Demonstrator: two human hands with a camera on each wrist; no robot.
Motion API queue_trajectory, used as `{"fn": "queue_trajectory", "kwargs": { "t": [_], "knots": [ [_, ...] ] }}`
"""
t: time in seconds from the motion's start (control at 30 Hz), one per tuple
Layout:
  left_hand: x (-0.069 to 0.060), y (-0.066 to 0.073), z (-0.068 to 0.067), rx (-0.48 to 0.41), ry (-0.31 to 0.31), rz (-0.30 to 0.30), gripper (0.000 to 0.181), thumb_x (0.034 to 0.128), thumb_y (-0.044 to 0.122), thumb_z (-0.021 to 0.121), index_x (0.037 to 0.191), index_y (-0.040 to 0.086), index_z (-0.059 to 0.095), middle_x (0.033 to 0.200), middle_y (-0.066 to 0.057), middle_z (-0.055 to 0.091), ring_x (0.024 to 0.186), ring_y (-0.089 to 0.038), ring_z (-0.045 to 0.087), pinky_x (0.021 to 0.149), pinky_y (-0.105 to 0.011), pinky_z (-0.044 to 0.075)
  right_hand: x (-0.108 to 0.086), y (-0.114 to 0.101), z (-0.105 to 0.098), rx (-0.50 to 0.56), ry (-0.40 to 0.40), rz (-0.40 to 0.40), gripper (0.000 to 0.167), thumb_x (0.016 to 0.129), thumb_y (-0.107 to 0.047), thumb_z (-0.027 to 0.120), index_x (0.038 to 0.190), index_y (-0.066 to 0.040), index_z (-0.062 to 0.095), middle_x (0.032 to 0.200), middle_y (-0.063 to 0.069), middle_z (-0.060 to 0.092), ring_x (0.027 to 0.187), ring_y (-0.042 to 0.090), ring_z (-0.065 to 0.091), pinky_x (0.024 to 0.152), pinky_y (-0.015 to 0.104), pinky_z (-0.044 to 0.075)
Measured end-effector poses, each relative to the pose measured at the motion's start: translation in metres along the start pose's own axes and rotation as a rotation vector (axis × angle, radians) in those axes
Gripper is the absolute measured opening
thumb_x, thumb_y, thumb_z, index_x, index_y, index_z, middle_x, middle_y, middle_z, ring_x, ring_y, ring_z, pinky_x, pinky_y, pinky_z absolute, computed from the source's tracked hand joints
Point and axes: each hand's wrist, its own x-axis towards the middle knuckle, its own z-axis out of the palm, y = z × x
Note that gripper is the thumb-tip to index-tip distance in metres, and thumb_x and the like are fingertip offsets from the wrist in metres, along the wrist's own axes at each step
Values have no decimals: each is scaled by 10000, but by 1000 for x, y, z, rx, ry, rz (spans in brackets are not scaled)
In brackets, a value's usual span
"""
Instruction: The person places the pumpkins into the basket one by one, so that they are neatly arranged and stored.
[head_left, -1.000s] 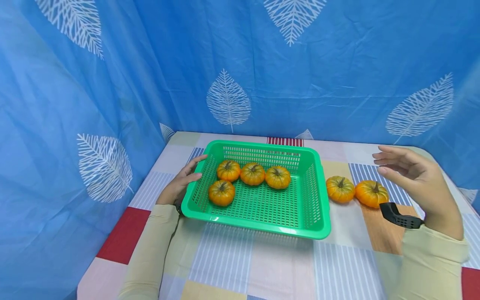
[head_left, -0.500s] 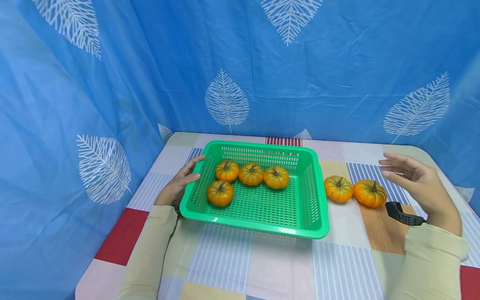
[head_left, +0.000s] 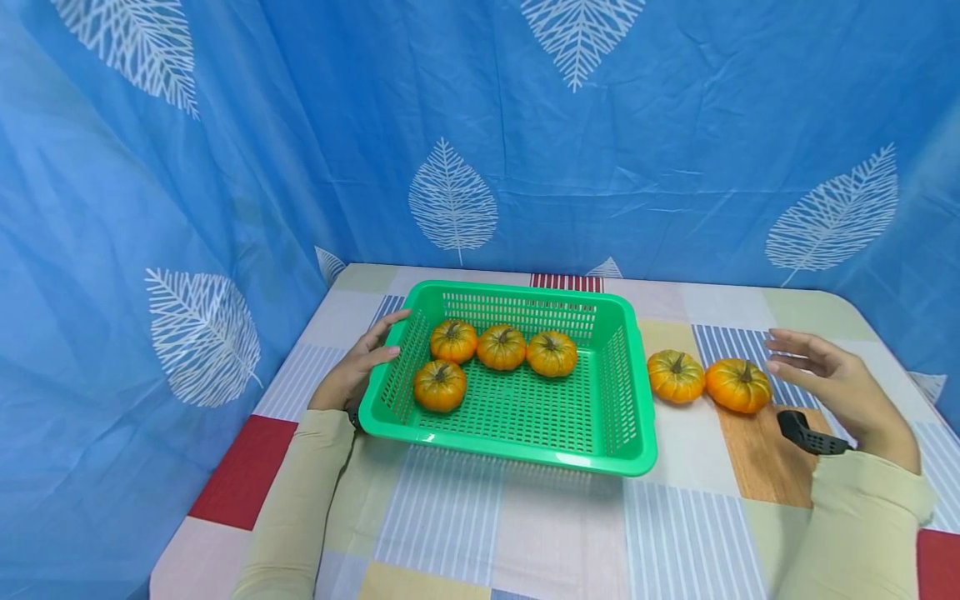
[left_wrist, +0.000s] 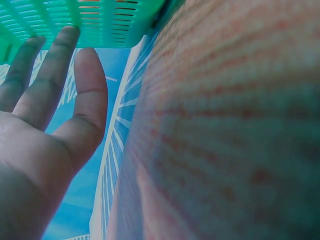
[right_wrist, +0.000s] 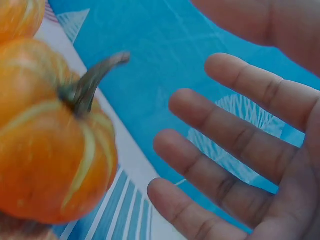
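Observation:
A green plastic basket (head_left: 517,465) with slotted walls holds several small orange pumpkins (head_left: 501,347) in its left and back part. My left hand (head_left: 356,363) lies along the basket's left side with fingers extended; in the left wrist view the fingertips (left_wrist: 67,35) meet the slotted wall. Outside the basket, to its right, sit a yellow-orange pumpkin (head_left: 676,377) and a deeper orange pumpkin (head_left: 738,386), side by side. Just right of the deeper orange one hovers my right hand (head_left: 843,387), apart from it and holding nothing. In the right wrist view its fingers (right_wrist: 225,140) are spread beside that pumpkin's stem.
A patchwork-patterned cloth (head_left: 555,533) covers the table. Blue curtain (head_left: 637,150) with white leaf prints hangs behind and to the left. Each wrist wears a dark band, plainly seen on the right wrist (head_left: 813,437).
My right hand has come down slightly and a little to the right, still beside the deeper orange pumpkin. The left hand, basket and pumpkins stay in place.

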Motion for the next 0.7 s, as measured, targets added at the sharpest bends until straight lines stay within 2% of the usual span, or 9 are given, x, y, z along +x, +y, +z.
{"fn": "queue_trajectory", "kwargs": {
  "t": [0.07, 0.13, 0.17, 0.23, 0.33, 0.4, 0.5, 0.63, 0.7],
  "knots": [
    [0, 0, 0, -8, -4, 2, 760, 1080, 290, 597, 1722, 103, 236, 1789, -196, 114, 1473, -270, 419, 1139, -406, 484, 0, 6, -1, -12, -28, 21, 525, 1097, -170, 664, 1597, -185, 503, 1191, -414, 498, 1025, -178, 498, 774, 43, 466],
    [1, 0, -1, -15, -7, 2, 762, 1080, 289, 597, 1723, 100, 232, 1788, -198, 114, 1466, -254, 429, 1139, -404, 484, 1, 11, -1, -24, -60, 40, 557, 1098, -187, 663, 1613, -107, 466, 1184, -421, 477, 1019, -189, 483, 768, 57, 471],
    [1, 0, -1, -22, -8, 2, 761, 1081, 286, 596, 1723, 100, 232, 1786, -203, 119, 1451, -231, 449, 1130, -387, 492, 1, 14, -2, -24, -73, 48, 550, 1097, -187, 663, 1607, -115, 470, 1181, -426, 474, 1015, -196, 483, 767, 65, 476],
    [0, -1, -1, -42, -16, -1, 756, 1085, 287, 598, 1724, 110, 233, 1766, -226, 162, 1321, -146, 527, 1034, -296, 548, 0, 19, -2, -14, -95, 58, 545, 1095, -184, 665, 1599, -106, 472, 1183, -429, 471, 1008, -209, 491, 768, 89, 507],
    [0, -1, -1, -50, -11, -5, 762, 1086, 296, 605, 1723, 105, 233, 1759, -234, 171, 1308, -137, 534, 1029, -287, 549, 0, 26, -1, 12, -109, 70, 550, 1096, -190, 665, 1609, -146, 473, 1200, -412, 483, 1002, -215, 516, 767, 131, 552],
    [0, -1, -1, -62, -14, -7, 764, 1085, 293, 606, 1723, 102, 230, 1748, -249, 184, 1292, -138, 545, 1023, -288, 555, 0, 30, 1, 40, -126, 92, 610, 1106, -207, 651, 1653, -94, 406, 1231, -381, 466, 1005, -211, 526, 777, 158, 578],
    [0, -1, -1, -72, -16, -8, 761, 1084, 280, 604, 1721, 98, 230, 1737, -258, 196, 1279, -134, 556, 1015, -284, 559, 0, 35, 2, 101, -158, 143, 632, 1126, -236, 613, 1695, -161, 346, 1261, -351, 449, 1025, -205, 527, 796, 158, 580],
    [0, 0, -1, -64, -16, -6, 741, 1087, 254, 590, 1722, 108, 236, 1741, -248, 196, 1299, -141, 548, 1024, -294, 558, -1, 42, 3, 192, -209, 186, 584, 1147, -227, 561, 1672, -356, 340, 1273, -356, 462, 1059, -186, 504, 837, 136, 553],
    [0, 0, -1, -57, -16, -7, 732, 1090, 249, 581, 1724, 119, 238, 1746, -245, 191, 1324, -169, 531, 1037, -305, 552, -1, 45, 3, 232, -244, 182, 582, 1149, -200, 552, 1645, -425, 344, 1295, -356, 444, 1081, -167, 492, 856, 139, 543]
  ]
}}
